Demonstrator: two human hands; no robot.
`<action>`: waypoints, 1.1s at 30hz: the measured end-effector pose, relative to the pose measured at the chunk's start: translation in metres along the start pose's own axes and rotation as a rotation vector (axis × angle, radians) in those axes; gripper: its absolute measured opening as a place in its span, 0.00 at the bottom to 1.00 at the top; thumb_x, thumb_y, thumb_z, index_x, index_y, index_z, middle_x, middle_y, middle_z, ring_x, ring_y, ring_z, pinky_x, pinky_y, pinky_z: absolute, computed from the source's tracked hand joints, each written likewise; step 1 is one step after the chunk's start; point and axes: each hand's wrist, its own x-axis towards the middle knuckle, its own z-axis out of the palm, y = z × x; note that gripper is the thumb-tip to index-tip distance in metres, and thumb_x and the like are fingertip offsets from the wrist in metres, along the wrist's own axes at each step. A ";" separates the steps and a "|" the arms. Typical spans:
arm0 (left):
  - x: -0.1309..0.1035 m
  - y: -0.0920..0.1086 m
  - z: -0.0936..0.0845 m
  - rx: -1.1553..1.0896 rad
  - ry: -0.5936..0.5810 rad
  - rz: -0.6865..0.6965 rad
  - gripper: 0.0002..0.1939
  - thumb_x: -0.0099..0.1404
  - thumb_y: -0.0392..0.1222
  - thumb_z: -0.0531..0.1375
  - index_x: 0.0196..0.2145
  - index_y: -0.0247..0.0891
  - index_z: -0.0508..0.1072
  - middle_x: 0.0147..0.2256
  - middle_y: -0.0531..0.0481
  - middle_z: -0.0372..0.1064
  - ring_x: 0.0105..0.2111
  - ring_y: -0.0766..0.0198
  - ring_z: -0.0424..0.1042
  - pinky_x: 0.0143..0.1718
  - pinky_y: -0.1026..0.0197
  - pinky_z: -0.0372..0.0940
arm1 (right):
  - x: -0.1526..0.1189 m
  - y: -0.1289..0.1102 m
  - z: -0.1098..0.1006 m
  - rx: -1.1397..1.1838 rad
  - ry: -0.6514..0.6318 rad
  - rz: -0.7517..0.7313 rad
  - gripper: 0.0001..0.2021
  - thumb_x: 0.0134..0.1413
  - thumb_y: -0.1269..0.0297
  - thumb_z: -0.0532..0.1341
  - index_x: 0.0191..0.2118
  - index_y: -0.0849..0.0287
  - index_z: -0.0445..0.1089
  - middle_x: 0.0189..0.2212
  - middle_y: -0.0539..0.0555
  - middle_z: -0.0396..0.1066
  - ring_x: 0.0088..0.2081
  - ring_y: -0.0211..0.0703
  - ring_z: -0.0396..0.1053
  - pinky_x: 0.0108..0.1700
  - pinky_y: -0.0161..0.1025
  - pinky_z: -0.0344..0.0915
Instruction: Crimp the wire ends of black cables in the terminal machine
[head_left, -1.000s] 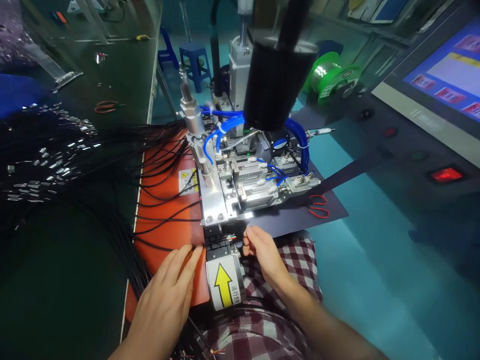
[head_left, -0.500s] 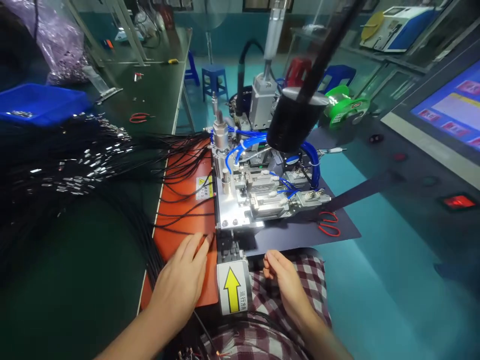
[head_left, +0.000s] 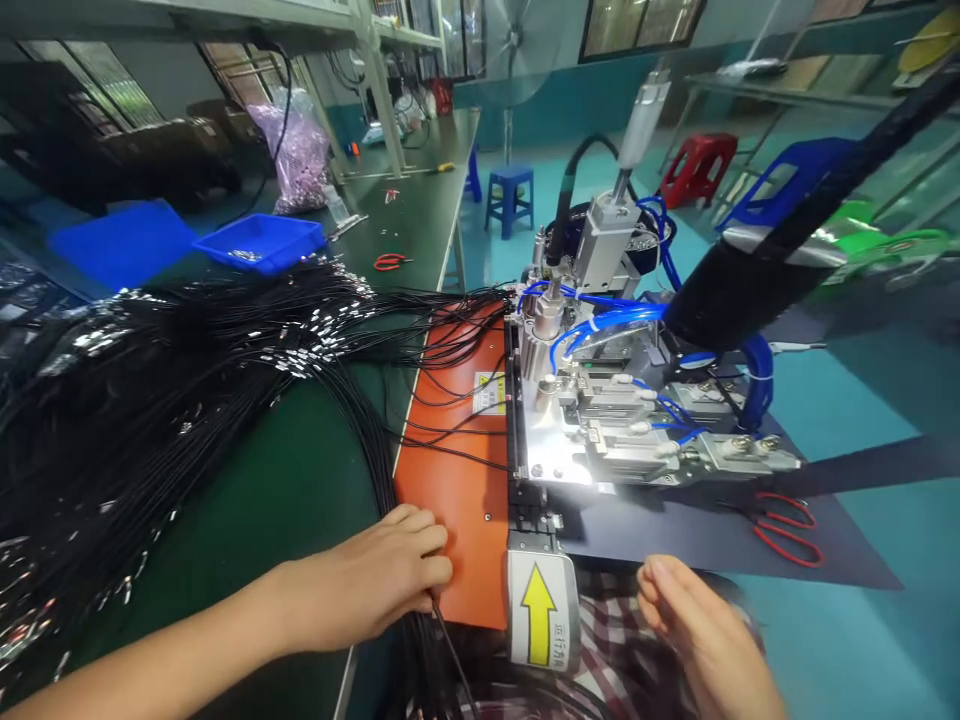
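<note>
My left hand (head_left: 394, 575) is closed over the bundle of thin black cables (head_left: 379, 455) at the edge of the green table. A black cable (head_left: 452, 650) runs down from its curled fingers. My right hand (head_left: 701, 630) hovers above my lap, right of the machine's front end, with thumb and fingers pressed together; whatever they may hold is hidden. Between my hands is a white label with a yellow arrow (head_left: 538, 615). Beyond it stands the metal machine (head_left: 562, 440) with blue air tubes. Several cables lie across the orange plate (head_left: 465, 500) into its left side.
A large heap of black cables (head_left: 187, 400) with shiny ends covers the left table. Red-handled pliers (head_left: 390, 262) and blue trays (head_left: 262, 240) lie behind it. More red-handled pliers (head_left: 787, 530) rest on the dark plate at right. A black cylinder (head_left: 742, 290) overhangs the machine.
The view has swung left. My left hand has moved from beside the machine's front track back to the cable bundle, closing on a cable. My right hand stays pinched above my lap.
</note>
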 end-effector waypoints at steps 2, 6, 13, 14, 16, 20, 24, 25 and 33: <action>-0.001 -0.004 -0.005 -0.038 -0.033 0.028 0.03 0.62 0.36 0.57 0.31 0.40 0.67 0.33 0.51 0.63 0.36 0.61 0.61 0.36 0.62 0.56 | -0.001 -0.007 0.002 -0.013 -0.001 -0.005 0.17 0.47 0.46 0.63 0.25 0.56 0.65 0.24 0.49 0.61 0.27 0.41 0.58 0.29 0.35 0.60; 0.000 -0.009 -0.011 -0.075 -0.076 0.045 0.06 0.59 0.31 0.60 0.33 0.42 0.70 0.34 0.52 0.65 0.36 0.62 0.63 0.37 0.63 0.57 | -0.006 -0.022 0.007 -0.058 -0.008 -0.031 0.19 0.46 0.44 0.62 0.23 0.56 0.64 0.20 0.49 0.60 0.24 0.41 0.57 0.26 0.35 0.59; 0.001 -0.006 -0.013 -0.201 -0.042 0.091 0.08 0.62 0.28 0.54 0.30 0.39 0.68 0.30 0.51 0.66 0.34 0.63 0.65 0.36 0.62 0.59 | -0.014 -0.031 0.010 -0.138 -0.014 -0.052 0.19 0.43 0.43 0.62 0.24 0.57 0.67 0.19 0.50 0.62 0.23 0.41 0.59 0.26 0.35 0.59; 0.001 -0.006 -0.014 -0.285 -0.032 0.068 0.09 0.62 0.27 0.53 0.31 0.39 0.68 0.31 0.51 0.66 0.34 0.64 0.66 0.36 0.64 0.60 | -0.014 -0.031 0.011 -0.163 -0.020 -0.068 0.19 0.44 0.43 0.62 0.24 0.56 0.66 0.19 0.50 0.62 0.23 0.41 0.59 0.26 0.35 0.59; 0.000 -0.004 -0.016 -0.386 -0.015 0.033 0.09 0.62 0.26 0.52 0.32 0.39 0.67 0.32 0.51 0.67 0.35 0.64 0.66 0.37 0.65 0.61 | -0.015 -0.032 0.012 -0.205 -0.039 -0.103 0.19 0.45 0.43 0.60 0.23 0.56 0.66 0.18 0.50 0.61 0.23 0.41 0.58 0.26 0.35 0.59; 0.000 0.001 -0.008 -0.240 -0.004 0.082 0.11 0.60 0.27 0.54 0.36 0.40 0.71 0.33 0.49 0.68 0.38 0.60 0.66 0.43 0.58 0.60 | -0.022 -0.039 0.021 -0.236 -0.037 -0.160 0.18 0.50 0.47 0.58 0.22 0.56 0.64 0.17 0.48 0.58 0.23 0.40 0.56 0.27 0.34 0.57; 0.002 -0.003 -0.001 -0.460 -0.020 0.037 0.12 0.59 0.27 0.56 0.34 0.40 0.75 0.33 0.49 0.68 0.35 0.64 0.69 0.36 0.64 0.64 | -0.029 -0.047 0.028 -0.248 -0.032 -0.186 0.17 0.52 0.49 0.57 0.22 0.55 0.62 0.17 0.47 0.57 0.22 0.40 0.54 0.27 0.35 0.56; 0.003 -0.005 -0.002 -0.579 -0.001 0.008 0.10 0.59 0.28 0.57 0.34 0.39 0.76 0.34 0.49 0.69 0.34 0.65 0.70 0.34 0.65 0.64 | -0.029 -0.048 0.028 -0.249 -0.039 -0.184 0.17 0.52 0.49 0.57 0.22 0.55 0.62 0.17 0.47 0.57 0.22 0.41 0.54 0.27 0.35 0.56; 0.028 0.012 0.005 -0.731 0.462 -0.208 0.07 0.62 0.38 0.58 0.34 0.36 0.75 0.32 0.47 0.74 0.32 0.64 0.72 0.33 0.64 0.65 | -0.022 -0.040 0.026 -0.209 -0.160 -0.159 0.10 0.49 0.54 0.61 0.29 0.56 0.68 0.21 0.47 0.61 0.23 0.38 0.59 0.26 0.34 0.59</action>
